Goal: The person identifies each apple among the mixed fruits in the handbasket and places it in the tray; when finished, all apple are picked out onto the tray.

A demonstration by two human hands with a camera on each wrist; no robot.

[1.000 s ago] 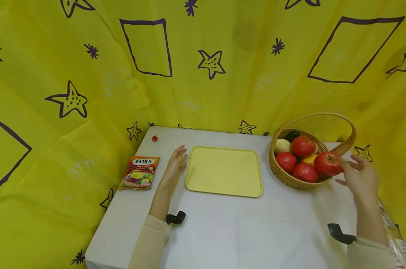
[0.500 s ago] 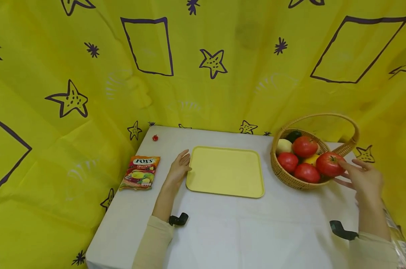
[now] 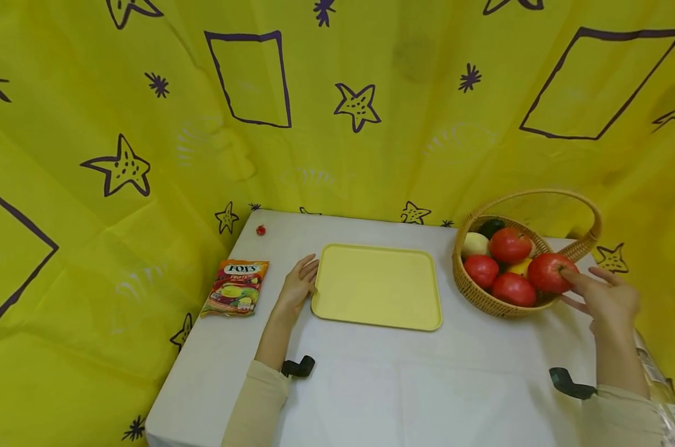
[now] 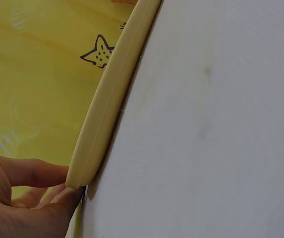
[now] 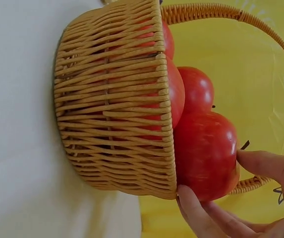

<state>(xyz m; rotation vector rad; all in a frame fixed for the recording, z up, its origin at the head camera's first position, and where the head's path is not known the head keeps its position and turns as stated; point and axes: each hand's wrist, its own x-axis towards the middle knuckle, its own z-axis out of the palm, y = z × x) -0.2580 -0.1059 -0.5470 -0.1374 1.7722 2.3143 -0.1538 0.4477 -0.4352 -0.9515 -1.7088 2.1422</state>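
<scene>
At the right, my right hand (image 3: 611, 301) grips a red apple (image 3: 551, 272) at the near right rim of a wicker basket (image 3: 485, 302). In the right wrist view its thumb presses near the stem of the apple (image 5: 208, 153) and its other fingers reach round the side by the rim. Several more red apples (image 3: 513, 289), a pale round fruit (image 3: 475, 244), something yellow and a dark green fruit (image 3: 491, 227) fill the basket. My left hand (image 3: 297, 288) pinches the left rim of a yellow tray (image 3: 376, 285); the left wrist view shows fingertips above and below the tray's edge (image 4: 109, 94).
Left of the tray lies a FOX'S candy bag (image 3: 237, 287). A small red object (image 3: 261, 230) sits near the back left corner of the white table (image 3: 360, 391). The basket's tall handle (image 3: 538, 192) arches over the fruit. A yellow patterned cloth (image 3: 404, 149) hangs behind.
My left hand has come right and slightly down from beside the tray to its left rim. My right hand's fingers have closed further round the apple, which stays at the basket rim.
</scene>
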